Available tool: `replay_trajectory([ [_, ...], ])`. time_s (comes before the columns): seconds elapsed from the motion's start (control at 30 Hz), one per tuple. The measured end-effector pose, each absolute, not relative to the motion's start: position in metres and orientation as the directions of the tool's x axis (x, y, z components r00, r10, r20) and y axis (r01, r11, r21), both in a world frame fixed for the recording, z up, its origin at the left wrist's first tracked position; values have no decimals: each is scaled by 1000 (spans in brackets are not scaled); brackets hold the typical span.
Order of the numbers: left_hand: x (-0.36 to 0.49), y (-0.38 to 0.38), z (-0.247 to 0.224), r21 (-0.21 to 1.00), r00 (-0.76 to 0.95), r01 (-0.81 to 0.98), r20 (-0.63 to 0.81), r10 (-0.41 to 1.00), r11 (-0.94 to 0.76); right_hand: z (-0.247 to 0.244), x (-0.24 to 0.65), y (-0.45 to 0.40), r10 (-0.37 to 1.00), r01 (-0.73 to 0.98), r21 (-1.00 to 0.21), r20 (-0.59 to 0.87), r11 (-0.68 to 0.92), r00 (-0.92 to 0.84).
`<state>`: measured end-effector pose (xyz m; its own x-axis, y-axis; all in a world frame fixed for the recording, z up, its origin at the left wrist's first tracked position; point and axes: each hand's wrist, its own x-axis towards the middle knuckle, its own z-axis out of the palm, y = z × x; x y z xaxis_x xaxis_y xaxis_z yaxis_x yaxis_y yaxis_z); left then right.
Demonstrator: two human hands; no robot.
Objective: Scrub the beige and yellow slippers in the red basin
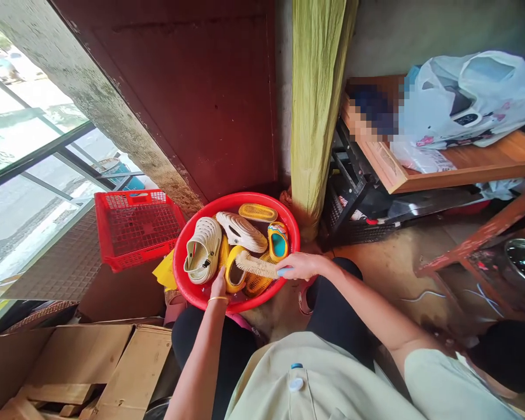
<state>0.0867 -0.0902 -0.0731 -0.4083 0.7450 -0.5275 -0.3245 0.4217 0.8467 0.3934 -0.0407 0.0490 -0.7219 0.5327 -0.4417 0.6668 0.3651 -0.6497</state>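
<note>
A red basin (292, 224) on the floor holds several shoes. My left hand (219, 287) is closed on a yellow shoe (235, 286) at the basin's near side. My right hand (301, 266) grips a brush (257, 265) by its blue end, and the bristles touch the yellow shoe's opening. Behind them lie a cream clog (203, 248) on the left and another cream clog (242, 232) in the middle. A yellow shoe with a teal inside (279, 242) leans at the right wall, and a yellow sole (257, 212) rests at the far side.
Left of the basin stands a red plastic crate (140, 224), with cardboard boxes (135, 367) nearer me. A dark red door (201, 93) and a yellow-green curtain (312, 111) rise behind. A wooden tray (468, 178) at the right bears a white plastic bag (476, 105).
</note>
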Motion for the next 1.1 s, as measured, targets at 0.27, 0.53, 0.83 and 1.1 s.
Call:
replay_trajectory([
  [0.27,86,-114,-36,683,-139,-594,-608,782,425,18,348,-59,711,609,-783,-358,123,-605],
  [0.53,94,-114,-53,650,-123,-649,-601,789,394,11,322,-57,784,690,-672,-262,271,-563],
  [0.83,91,-100,-67,860,-280,-383,-455,845,336,19,327,-61,804,668,-670,-178,323,-567],
  [1.1,93,-106,-66,934,-401,-257,-338,852,250,6,322,-45,830,683,-679,-194,271,-523],
])
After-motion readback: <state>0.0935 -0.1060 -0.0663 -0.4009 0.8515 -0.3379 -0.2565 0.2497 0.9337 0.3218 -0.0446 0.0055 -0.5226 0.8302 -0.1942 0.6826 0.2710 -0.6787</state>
